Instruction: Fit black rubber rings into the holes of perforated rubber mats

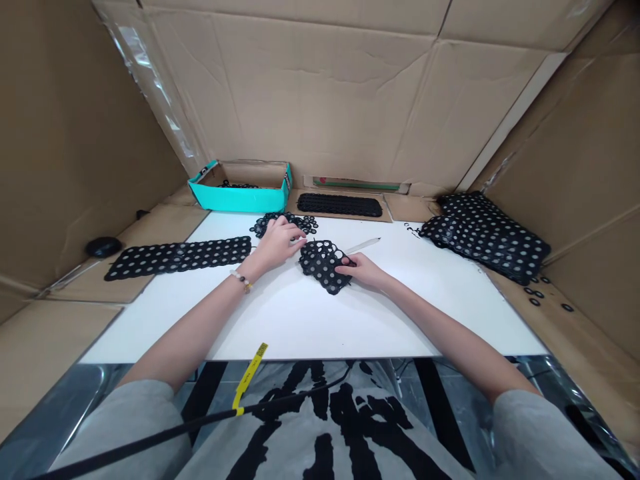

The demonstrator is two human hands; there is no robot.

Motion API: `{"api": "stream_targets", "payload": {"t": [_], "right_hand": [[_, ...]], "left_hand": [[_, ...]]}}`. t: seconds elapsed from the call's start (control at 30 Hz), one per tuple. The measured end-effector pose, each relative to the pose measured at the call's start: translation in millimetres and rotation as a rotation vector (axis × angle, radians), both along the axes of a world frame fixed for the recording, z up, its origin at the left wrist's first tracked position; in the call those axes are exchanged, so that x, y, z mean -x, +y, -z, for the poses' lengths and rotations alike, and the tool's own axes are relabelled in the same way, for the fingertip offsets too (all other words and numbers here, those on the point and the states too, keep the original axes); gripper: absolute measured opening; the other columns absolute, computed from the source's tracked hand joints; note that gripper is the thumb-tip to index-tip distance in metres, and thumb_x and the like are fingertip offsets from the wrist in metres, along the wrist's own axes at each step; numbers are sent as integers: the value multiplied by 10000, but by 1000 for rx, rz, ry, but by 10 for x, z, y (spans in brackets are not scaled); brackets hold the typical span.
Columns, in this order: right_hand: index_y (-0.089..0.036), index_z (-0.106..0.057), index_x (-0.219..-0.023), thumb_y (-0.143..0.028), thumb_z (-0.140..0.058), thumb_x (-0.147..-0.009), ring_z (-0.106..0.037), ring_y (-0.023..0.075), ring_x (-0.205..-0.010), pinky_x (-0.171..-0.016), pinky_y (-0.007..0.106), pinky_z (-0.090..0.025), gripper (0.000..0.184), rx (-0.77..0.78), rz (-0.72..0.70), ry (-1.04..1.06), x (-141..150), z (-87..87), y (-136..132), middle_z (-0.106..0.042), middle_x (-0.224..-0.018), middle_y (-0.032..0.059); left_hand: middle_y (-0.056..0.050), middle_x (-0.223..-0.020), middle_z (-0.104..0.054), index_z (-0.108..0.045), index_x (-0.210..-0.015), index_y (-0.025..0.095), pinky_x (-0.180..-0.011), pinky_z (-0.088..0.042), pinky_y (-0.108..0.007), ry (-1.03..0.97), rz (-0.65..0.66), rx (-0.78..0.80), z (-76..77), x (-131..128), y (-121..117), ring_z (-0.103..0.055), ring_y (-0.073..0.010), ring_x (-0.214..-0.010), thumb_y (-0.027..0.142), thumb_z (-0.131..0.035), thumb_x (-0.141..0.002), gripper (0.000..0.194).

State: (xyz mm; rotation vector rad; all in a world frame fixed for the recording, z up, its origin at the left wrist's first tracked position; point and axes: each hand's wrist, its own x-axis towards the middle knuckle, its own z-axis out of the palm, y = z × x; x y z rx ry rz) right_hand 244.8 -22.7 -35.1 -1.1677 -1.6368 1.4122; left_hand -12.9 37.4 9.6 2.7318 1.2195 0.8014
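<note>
My right hand (364,270) grips the right edge of a small black mesh piece of linked rings (326,268), thumb on top. White tabletop shows through its round holes. My left hand (280,243) is bent at the piece's upper left corner, in front of a pile of loose black rings (264,224). Its thumb and forefinger come together there; anything between them is too small to make out. A long strip of the same black mesh (183,257) lies flat left of my left wrist. Behind the mesh piece, a pale, pen-like tool with a dark tip (364,245) rests on the table.
A turquoise-sided box (239,199) holding black rings stands at the back left. Another black mesh strip (340,205) lies at the back. Larger black mesh (493,233) and several loose rings (535,293) lie right. A black round object (103,247) sits left. Cardboard walls (320,93) surround the white table (320,333).
</note>
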Motion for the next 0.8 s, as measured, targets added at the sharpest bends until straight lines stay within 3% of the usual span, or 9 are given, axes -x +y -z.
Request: {"api": "stream_targets", "payload": {"t": [0.13,0.27,0.57,0.67,0.8], "right_hand": [[-174,-475,-629,-501,-695,-684,-340,100,-599,-585,255,-247,398,-75,19,-36,-8,-2,6,-395,-593,-54],[-167,-517,-645,-533,-641,-744,-356,112,-629,-604,259,-273,399,-158,-78,-68,-30,-10,8,-412,-611,-41],[-171,-495,-612,-584,-585,-783,-328,108,-615,-605,263,-278,456,-195,-156,-119,-39,-67,-17,-383,-597,-39],[-168,-493,-596,-577,-595,-774,-340,106,-605,-597,262,-283,458,-180,-155,-116,-22,-60,-19,-398,-586,-36],[-161,-566,-655,-598,-606,-750,-444,135,-638,-628,274,-363,449,-112,-51,-35,44,-35,13,-525,-629,-6]], "left_hand": [[-84,-951,-705,-726,-970,230,-884,-347,-422,4,198,78,-101,-265,-322,-498,-276,-964,493,-610,-844,313],[-90,-871,-688,-714,-966,214,-802,-394,-402,-35,207,143,-44,-453,-509,-518,-276,-930,471,-659,-806,308],[-49,-773,-717,-725,-772,187,-683,-461,-330,-399,148,699,96,-504,-335,-623,-213,-727,437,-725,-675,268],[-53,-793,-730,-729,-747,181,-728,-470,-338,-535,80,736,107,-466,-277,-639,-223,-768,450,-715,-667,281],[-67,-788,-733,-728,-727,172,-760,-466,-360,-666,-98,660,160,-431,-178,-642,-241,-791,465,-720,-644,305]]}}
